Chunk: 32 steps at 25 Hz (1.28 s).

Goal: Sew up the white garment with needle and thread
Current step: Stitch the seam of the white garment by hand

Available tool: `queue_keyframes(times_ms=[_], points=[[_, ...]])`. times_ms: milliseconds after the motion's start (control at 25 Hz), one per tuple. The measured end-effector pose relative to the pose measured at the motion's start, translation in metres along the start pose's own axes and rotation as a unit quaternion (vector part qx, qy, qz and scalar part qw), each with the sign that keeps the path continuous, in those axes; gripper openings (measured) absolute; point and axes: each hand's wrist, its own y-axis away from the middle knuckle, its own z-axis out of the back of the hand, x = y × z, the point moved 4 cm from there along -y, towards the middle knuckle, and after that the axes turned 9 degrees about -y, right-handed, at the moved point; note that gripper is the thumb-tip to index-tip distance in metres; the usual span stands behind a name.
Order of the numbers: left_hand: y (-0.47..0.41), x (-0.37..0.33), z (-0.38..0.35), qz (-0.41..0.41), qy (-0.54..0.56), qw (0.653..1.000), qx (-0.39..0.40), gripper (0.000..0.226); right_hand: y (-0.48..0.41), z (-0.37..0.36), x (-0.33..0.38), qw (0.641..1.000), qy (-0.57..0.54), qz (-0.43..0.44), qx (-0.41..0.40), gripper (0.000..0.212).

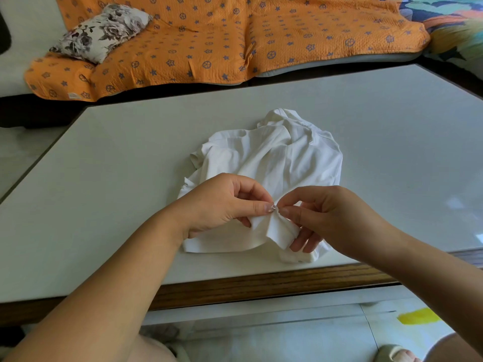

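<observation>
White garment [271, 158] bunched on table [117, 178], near edge. Left hand [224, 202] and right hand [321, 218] both pinch same raised fold, thumbs touching. Needle, thread too small to see — risks: pricked finger, stitching through extra layers.

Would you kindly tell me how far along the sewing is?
Done: white garment lies bunched on the table; no stitches show. In hand: left hand and right hand pinch one fold at its near edge; any needle is too small to see. Left: seemingly the whole seam.
</observation>
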Motion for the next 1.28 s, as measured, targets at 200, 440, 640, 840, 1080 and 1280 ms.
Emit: queue_keyframes(times_ms=[200,440,640,840,1080,1280], points=[[-0.001,0.0,-0.007,0.012,0.01,1.0,0.008,0.005,0.0,-0.002,0.001,1.0,0.009,0.003,0.028,0.009],[-0.003,0.0,-0.014,0.027,0.059,0.998,0.005,0.009,-0.002,0.001,0.004,1.0,0.001,0.021,0.016,0.014],[-0.002,-0.001,-0.01,0.022,0.127,0.992,0.004,0.008,-0.005,0.011,0.009,1.0,0.001,0.025,-0.01,0.006],[-0.003,0.0,-0.009,0.021,0.139,0.99,0.007,0.007,-0.003,0.007,0.01,0.999,0.014,0.026,0.015,0.012],[-0.005,0.001,-0.012,0.034,0.127,0.991,-0.001,0.004,0.001,0.005,0.014,0.998,-0.012,0.056,-0.003,0.014],[-0.005,0.004,-0.015,0.043,0.106,0.993,0.0,0.004,0.001,0.001,0.014,0.998,-0.008,0.059,-0.016,0.008]])
